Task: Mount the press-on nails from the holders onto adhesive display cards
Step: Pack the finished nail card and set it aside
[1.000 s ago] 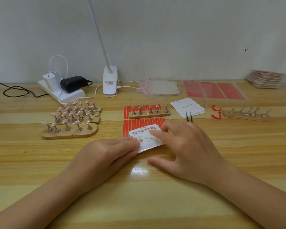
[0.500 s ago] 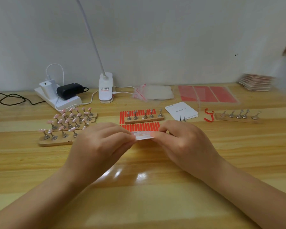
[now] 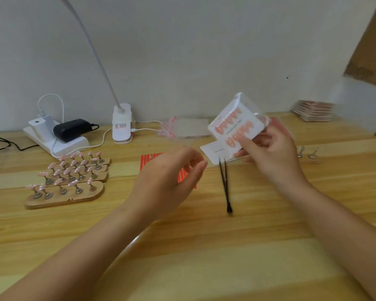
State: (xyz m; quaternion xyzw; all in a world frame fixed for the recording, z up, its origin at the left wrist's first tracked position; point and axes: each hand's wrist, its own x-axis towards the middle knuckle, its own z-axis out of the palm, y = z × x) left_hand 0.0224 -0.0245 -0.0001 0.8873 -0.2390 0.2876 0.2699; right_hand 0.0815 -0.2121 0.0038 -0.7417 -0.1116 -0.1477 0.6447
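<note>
My right hand holds a white display card in the air above the table's right half; two rows of pink nails are stuck on it. My left hand hovers lower, left of the card, fingers loosely curled and holding nothing. It covers part of the red adhesive strips. Wooden holders with several pink nails on metal stands sit at the left. A stack of blank white cards lies under the raised card.
Black tweezers lie on the wooden table between my hands. A power strip with chargers and a lamp base stand at the back left. Plastic bags and a pile of finished cards lie at the back; a wooden holder with bare metal stands sits right.
The card lay flat under both hands; my right hand has lifted it up and to the right. My left hand has let go and hangs free. The tweezers are now uncovered.
</note>
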